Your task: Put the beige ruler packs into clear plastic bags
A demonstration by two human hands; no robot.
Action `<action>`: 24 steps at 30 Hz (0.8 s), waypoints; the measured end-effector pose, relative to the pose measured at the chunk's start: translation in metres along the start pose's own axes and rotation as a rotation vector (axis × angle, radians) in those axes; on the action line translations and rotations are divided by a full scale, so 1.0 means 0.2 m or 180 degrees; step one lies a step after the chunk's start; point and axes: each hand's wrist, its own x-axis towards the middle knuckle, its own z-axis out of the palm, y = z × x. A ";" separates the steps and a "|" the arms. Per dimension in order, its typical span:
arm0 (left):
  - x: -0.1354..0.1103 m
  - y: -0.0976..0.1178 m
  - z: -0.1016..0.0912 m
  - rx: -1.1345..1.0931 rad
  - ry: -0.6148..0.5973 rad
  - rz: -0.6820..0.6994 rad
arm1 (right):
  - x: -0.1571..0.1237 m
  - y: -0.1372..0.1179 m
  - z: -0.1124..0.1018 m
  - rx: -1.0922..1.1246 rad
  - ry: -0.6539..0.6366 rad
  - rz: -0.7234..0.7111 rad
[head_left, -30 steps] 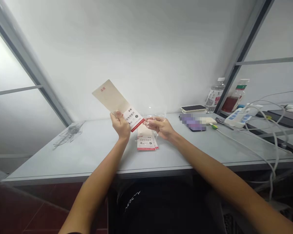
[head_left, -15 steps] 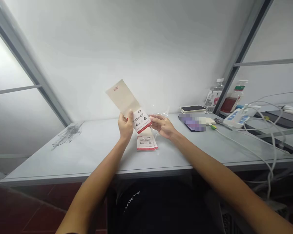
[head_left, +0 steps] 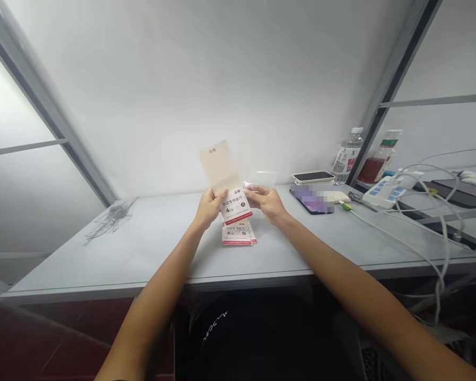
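Grey table (head_left: 143, 248) before a white wall (head_left: 222, 79), seen from the head view: left hand (head_left: 210, 207) closed on a paper packet (head_left: 235, 205), its tan flap (head_left: 219, 165) up at 12 o'clock. Right hand (head_left: 266, 203) pinching clear plastic (head_left: 259, 180), just beside the packet at 3 o'clock. Stacked packets (head_left: 237, 234) on the table at 6 o'clock; water bottle (head_left: 347, 157) well apart at 2 o'clock.

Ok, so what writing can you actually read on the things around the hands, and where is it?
"考试专用套尺" on the held-up packet card
"4件套" below that, same card
"4" on the stacked packets; their other print is blurred
Red mark atop the card: too small to read
Water bottle label: too blurred to read
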 end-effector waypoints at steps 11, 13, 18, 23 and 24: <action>-0.04 0.06 -0.02 0.0239 -0.0751 -0.0001 | 0.00 0.01 -0.02 -0.0120 -0.0508 0.0137; -0.04 0.07 -0.03 0.0142 -0.0656 0.0135 | 0.00 0.01 -0.02 -0.0126 -0.0503 0.0102; -0.03 0.06 -0.04 -0.0038 -0.0642 -0.0086 | 0.00 0.00 -0.03 -0.0149 -0.0361 0.0159; -0.04 0.06 -0.03 0.0430 -0.0990 -0.0352 | 0.00 -0.02 -0.04 -0.0305 -0.0400 0.0156; -0.05 0.06 -0.03 0.0472 -0.0900 -0.0281 | 0.00 -0.03 -0.04 -0.0325 -0.0397 0.0191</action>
